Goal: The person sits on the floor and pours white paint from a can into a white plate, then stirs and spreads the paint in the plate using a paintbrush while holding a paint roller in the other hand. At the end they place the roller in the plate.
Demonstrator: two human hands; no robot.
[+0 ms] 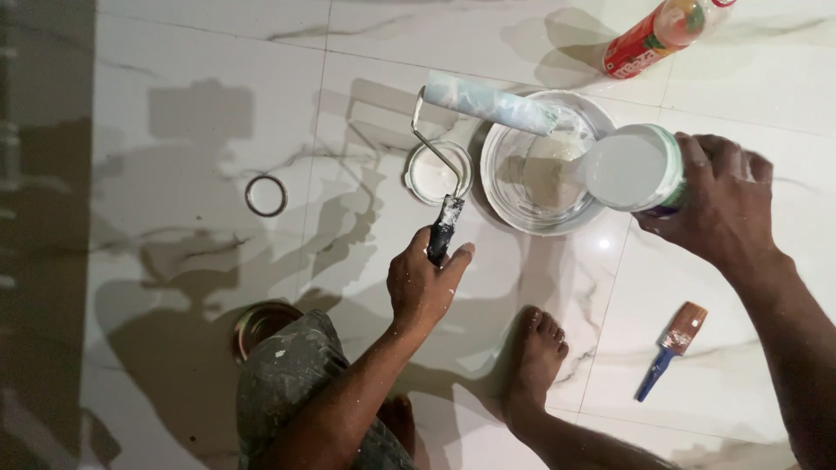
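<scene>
The right hand [727, 204] gripped a tilted paint can [636, 168], pouring white paint into the bucket [522, 213]. The left hand [424, 283] clasped the paint roller [488, 104] handle.

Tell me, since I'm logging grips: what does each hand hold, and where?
Left hand grips the paint roller by its dark handle. Right hand holds the tilted paint can around its side, near the base.

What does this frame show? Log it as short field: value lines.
left hand: grips paint roller by its handle, roller head over the bowl
right hand: tilts paint can, white paint running into clear bowl
floor: white marble tiles
nearby: can lid, metal ring, blue-handled brush, bottle
</scene>
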